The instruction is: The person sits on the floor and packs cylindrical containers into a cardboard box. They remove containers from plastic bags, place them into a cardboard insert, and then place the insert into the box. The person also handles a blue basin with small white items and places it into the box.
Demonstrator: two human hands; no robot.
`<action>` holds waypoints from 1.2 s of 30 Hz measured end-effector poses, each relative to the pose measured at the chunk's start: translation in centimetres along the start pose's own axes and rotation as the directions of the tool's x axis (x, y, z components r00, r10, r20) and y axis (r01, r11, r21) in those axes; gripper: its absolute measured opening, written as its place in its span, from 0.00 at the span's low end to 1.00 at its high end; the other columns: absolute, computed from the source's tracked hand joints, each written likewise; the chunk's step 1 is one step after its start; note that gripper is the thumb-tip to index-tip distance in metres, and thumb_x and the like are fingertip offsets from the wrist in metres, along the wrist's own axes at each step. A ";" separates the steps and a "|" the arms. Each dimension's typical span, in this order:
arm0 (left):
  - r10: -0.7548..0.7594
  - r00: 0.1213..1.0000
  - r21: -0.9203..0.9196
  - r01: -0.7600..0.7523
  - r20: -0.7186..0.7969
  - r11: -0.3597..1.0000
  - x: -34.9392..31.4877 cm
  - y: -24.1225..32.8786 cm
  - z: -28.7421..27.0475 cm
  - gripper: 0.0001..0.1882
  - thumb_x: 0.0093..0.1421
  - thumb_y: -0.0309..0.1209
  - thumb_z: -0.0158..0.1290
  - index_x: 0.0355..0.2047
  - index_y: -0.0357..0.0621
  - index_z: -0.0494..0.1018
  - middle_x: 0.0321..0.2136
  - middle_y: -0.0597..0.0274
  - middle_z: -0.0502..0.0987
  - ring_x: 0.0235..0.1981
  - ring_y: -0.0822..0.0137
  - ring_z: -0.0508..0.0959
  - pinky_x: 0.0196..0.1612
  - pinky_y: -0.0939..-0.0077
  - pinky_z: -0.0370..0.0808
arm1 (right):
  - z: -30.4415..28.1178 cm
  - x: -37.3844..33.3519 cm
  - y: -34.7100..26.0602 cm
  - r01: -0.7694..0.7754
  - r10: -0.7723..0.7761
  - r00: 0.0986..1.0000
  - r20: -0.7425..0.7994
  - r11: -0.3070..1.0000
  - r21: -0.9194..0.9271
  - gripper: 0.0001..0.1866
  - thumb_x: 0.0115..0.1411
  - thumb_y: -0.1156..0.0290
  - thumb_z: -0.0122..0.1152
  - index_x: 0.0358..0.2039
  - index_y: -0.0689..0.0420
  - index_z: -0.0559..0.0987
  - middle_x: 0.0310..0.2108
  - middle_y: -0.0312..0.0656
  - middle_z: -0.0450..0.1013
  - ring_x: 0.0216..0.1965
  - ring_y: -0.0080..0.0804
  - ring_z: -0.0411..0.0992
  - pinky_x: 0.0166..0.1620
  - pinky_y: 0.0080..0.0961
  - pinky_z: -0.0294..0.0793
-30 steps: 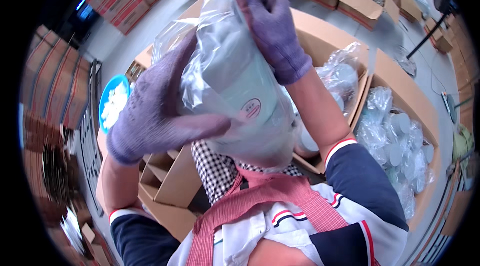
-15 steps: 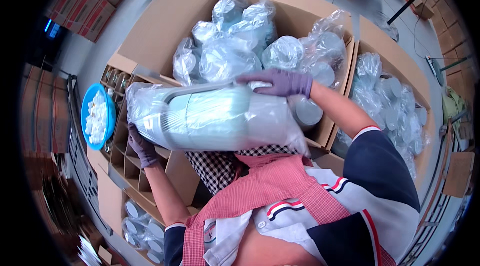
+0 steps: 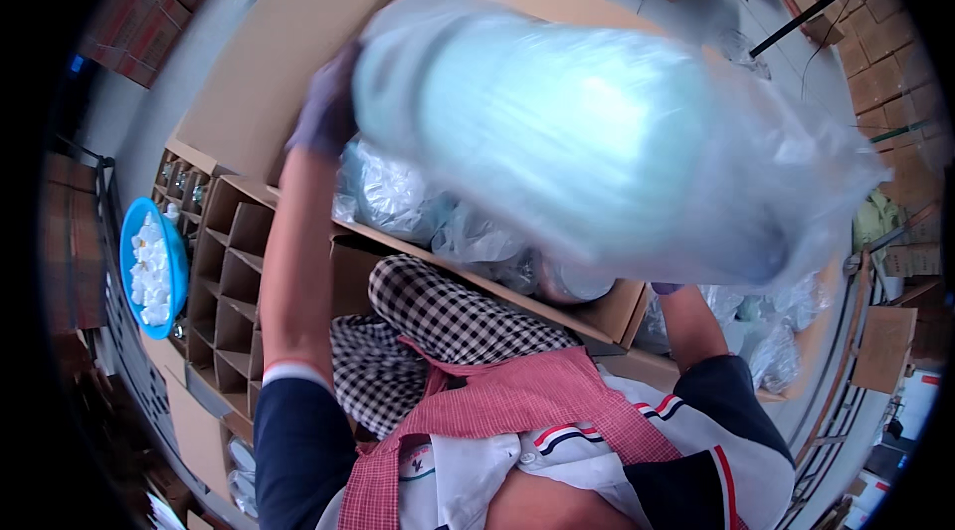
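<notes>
A large pale green jug (image 3: 557,122) in a clear plastic bag is held up close to the camera, lying nearly level and blurred by motion. My left hand (image 3: 326,110), in a purple glove, grips its left end, with the fingertips hidden behind the bag. Only a sliver of my gloved right hand (image 3: 667,288) shows below the jug's right part; its fingers are covered by it. Beneath the jug stands an open carton (image 3: 629,309) with more bagged items (image 3: 393,194), partly hidden.
Left of my legs is a carton with cardboard dividers (image 3: 239,281), some cells holding small glassy items. Beside it sits a blue basin (image 3: 181,266) of small white pieces. Bagged items (image 3: 776,356) fill another carton at right. Stacked boxes (image 3: 134,17) stand at the far left.
The bagged jug has risen toward the camera and moved right. My left hand has gone up to its left end. My right hand has passed from its top to below it, mostly hidden.
</notes>
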State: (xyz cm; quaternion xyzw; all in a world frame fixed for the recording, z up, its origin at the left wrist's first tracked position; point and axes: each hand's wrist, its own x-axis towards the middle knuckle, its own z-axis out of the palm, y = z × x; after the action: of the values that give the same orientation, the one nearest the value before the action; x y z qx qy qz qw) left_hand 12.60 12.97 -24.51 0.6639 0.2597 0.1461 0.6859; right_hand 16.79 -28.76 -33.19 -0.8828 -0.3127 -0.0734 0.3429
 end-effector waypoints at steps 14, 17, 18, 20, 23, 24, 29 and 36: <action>0.084 0.996 0.010 -0.084 -0.014 0.996 -7.3 -7.0 -2.2 0.24 0.65 0.38 0.46 0.56 0.35 0.67 0.51 0.56 0.72 0.53 0.65 0.71 0.55 0.72 0.67 | 2.3 15.9 3.4 -0.626 0.625 0.743 0.242 0.776 -0.080 0.29 0.52 0.52 0.60 0.47 0.61 0.75 0.48 0.48 0.74 0.51 0.42 0.71 0.55 0.32 0.67; 0.029 0.956 0.037 -0.019 -0.291 0.999 -16.6 -8.4 -10.4 0.22 0.65 0.36 0.48 0.54 0.32 0.67 0.50 0.54 0.72 0.51 0.65 0.72 0.56 0.72 0.66 | 11.0 17.3 11.6 -0.343 0.439 0.857 0.269 0.877 -0.338 0.38 0.52 0.49 0.55 0.60 0.58 0.64 0.59 0.55 0.62 0.59 0.48 0.63 0.60 0.34 0.61; -0.068 0.900 0.020 0.085 -0.430 0.996 -20.4 -8.8 -13.5 0.23 0.65 0.36 0.47 0.55 0.33 0.66 0.53 0.55 0.70 0.55 0.65 0.69 0.58 0.70 0.63 | 12.1 18.1 11.2 -0.282 0.386 0.869 0.308 0.900 -0.332 0.40 0.52 0.50 0.56 0.61 0.59 0.62 0.60 0.55 0.61 0.59 0.49 0.63 0.60 0.34 0.61; -0.032 0.813 0.176 0.164 -0.582 0.971 -27.5 -10.1 -19.8 0.24 0.66 0.37 0.46 0.57 0.34 0.65 0.56 0.56 0.68 0.58 0.65 0.65 0.61 0.68 0.59 | 13.6 18.6 9.8 -0.152 0.283 0.877 0.388 0.930 -0.334 0.43 0.51 0.50 0.57 0.62 0.62 0.59 0.60 0.54 0.60 0.60 0.49 0.62 0.60 0.34 0.61; 0.056 0.752 0.271 0.166 -0.656 0.948 -35.9 -12.7 -28.2 0.24 0.66 0.38 0.43 0.58 0.35 0.64 0.58 0.56 0.66 0.59 0.64 0.64 0.62 0.68 0.58 | 11.0 18.2 10.7 -0.163 0.306 0.852 0.425 0.926 -0.339 0.45 0.40 0.53 0.64 0.53 0.71 0.63 0.51 0.63 0.67 0.56 0.54 0.65 0.54 0.42 0.67; 0.029 0.738 0.270 0.211 -0.674 0.939 -38.3 -12.8 -29.7 0.23 0.66 0.36 0.44 0.57 0.35 0.65 0.57 0.55 0.67 0.58 0.64 0.66 0.61 0.71 0.60 | 7.6 17.8 5.8 -0.033 0.177 0.900 0.398 0.939 -0.343 0.39 0.40 0.51 0.65 0.46 0.69 0.69 0.49 0.62 0.68 0.54 0.55 0.65 0.55 0.42 0.66; -0.125 0.802 0.607 0.533 -0.584 0.589 -44.8 -24.1 -34.5 0.33 0.50 0.39 0.62 0.55 0.39 0.67 0.48 0.50 0.73 0.49 0.58 0.73 0.57 0.68 0.64 | 9.8 8.9 -13.5 0.428 -0.403 0.904 -0.144 0.834 0.349 0.26 0.55 0.78 0.60 0.55 0.65 0.68 0.53 0.51 0.69 0.53 0.40 0.69 0.54 0.32 0.68; -0.071 0.880 0.869 0.476 -0.471 0.139 -41.3 -30.0 -28.2 0.08 0.42 0.40 0.61 0.20 0.52 0.79 0.25 0.61 0.79 0.37 0.62 0.77 0.41 0.66 0.72 | 37.0 5.6 -24.7 0.921 -0.482 0.001 0.876 0.343 0.187 0.22 0.50 0.51 0.63 0.39 0.53 0.78 0.36 0.43 0.77 0.43 0.39 0.75 0.50 0.35 0.69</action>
State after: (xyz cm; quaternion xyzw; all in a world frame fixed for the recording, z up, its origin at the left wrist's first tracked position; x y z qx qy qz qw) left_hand -41.25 11.72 -46.97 0.8496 0.5168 -0.0762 0.0730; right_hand 3.25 12.24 -45.34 -0.5404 -0.8175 0.1168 -0.1616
